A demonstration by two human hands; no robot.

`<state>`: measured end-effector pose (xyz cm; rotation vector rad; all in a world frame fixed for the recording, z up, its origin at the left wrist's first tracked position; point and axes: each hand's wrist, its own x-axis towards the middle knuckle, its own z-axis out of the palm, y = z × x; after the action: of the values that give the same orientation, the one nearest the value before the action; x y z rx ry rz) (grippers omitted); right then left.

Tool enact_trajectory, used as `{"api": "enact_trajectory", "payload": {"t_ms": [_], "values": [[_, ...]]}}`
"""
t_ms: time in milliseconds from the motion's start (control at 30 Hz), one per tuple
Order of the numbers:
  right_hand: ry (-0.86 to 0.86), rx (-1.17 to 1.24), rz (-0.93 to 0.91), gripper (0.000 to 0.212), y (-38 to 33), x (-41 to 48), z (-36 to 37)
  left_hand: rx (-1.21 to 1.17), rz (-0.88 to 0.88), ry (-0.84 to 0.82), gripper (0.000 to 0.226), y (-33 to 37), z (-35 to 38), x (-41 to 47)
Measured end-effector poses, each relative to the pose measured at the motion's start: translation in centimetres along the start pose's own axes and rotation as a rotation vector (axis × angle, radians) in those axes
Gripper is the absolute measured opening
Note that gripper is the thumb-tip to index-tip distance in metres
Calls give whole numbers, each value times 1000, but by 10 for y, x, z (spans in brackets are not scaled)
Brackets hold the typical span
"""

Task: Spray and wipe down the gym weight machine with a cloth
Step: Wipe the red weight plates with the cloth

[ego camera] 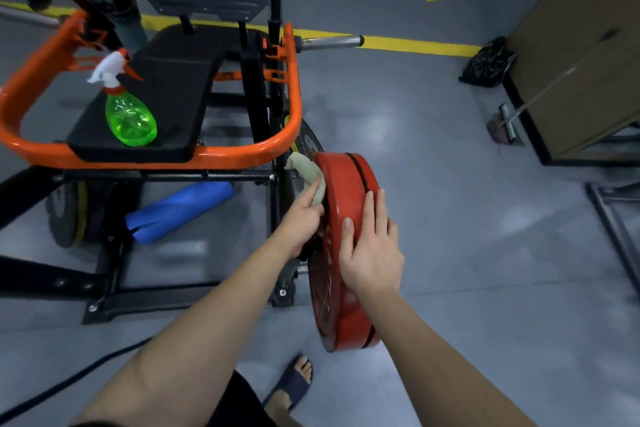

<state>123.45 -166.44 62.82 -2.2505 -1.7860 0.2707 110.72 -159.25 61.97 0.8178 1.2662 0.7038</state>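
A weight machine with an orange frame (287, 121) and a black padded seat (166, 80) fills the left of the view. Two red weight plates (346, 184) hang on its right side, seen edge-on. My left hand (303, 218) holds a pale cloth (308, 170) against the inner face of the red plates. My right hand (370, 246) rests on the plates' outer rim with fingers straight. A green spray bottle (130, 114) with a white and orange trigger lies on the seat.
A blue foam roller (180, 210) lies on the floor under the frame. A black plate (65, 215) hangs at the machine's left side. A chrome sleeve (330, 42) juts right. A brown cabinet (581, 55), black bag (488, 62) and squeegee (507, 125) stand right. My sandalled foot (291, 385) is below.
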Motion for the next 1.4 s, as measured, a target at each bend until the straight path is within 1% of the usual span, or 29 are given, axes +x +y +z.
{"api": "enact_trajectory", "payload": {"t_ms": [233,333,400,467,533,600,667,700,800,833,867,900,933,1033,1067,1100,1167,1233,1300,1367,1400], "values": [[-79,-25,11,64,-11,24,-9,125,123,-100,77,-18,-11,-46],[-144,-49,31,64,-20,45,-13,142,151,-99,78,-24,-11,-48],[-190,-59,46,64,-25,62,-15,101,183,-47,76,-29,-4,-49],[-235,-54,51,65,-28,78,-16,55,224,40,73,-37,7,-52],[-271,-45,42,66,-29,91,-17,15,225,107,70,-48,22,-57],[-285,-30,33,65,-27,96,-16,-93,222,106,64,-51,35,-54],[-268,-14,30,64,-26,96,-14,-270,199,100,59,-47,40,-35],[-249,-12,29,62,-26,95,-13,-318,177,115,52,-43,38,-19],[-185,-29,29,60,-27,88,-11,-354,94,220,27,-14,24,20],[-174,-37,30,59,-28,85,-10,-410,64,227,21,-4,21,31],[-171,-43,27,59,-28,83,-10,-470,31,219,20,3,19,42],[-173,-44,23,58,-28,81,-10,-486,-10,230,22,10,18,51],[-174,-40,22,57,-28,80,-10,-481,-7,248,24,10,19,61],[-175,-38,39,57,-28,85,-9,-512,85,353,19,2,29,66],[-177,-40,43,57,-29,87,-8,-502,122,373,21,-3,32,60],[-180,-40,48,57,-30,92,-8,-480,159,368,28,-6,34,47],[-193,-42,59,57,-32,103,-5,-400,184,310,42,-19,36,25],[-225,-55,63,57,-36,118,-2,-282,169,292,41,-35,37,7],[-266,-76,63,56,-41,134,1,-181,215,371,37,-48,36,-5],[-289,-90,92,52,-44,149,2,-41,342,476,43,-46,31,-2],[-291,-79,112,50,-47,157,3,26,404,496,45,-44,26,7]]}}
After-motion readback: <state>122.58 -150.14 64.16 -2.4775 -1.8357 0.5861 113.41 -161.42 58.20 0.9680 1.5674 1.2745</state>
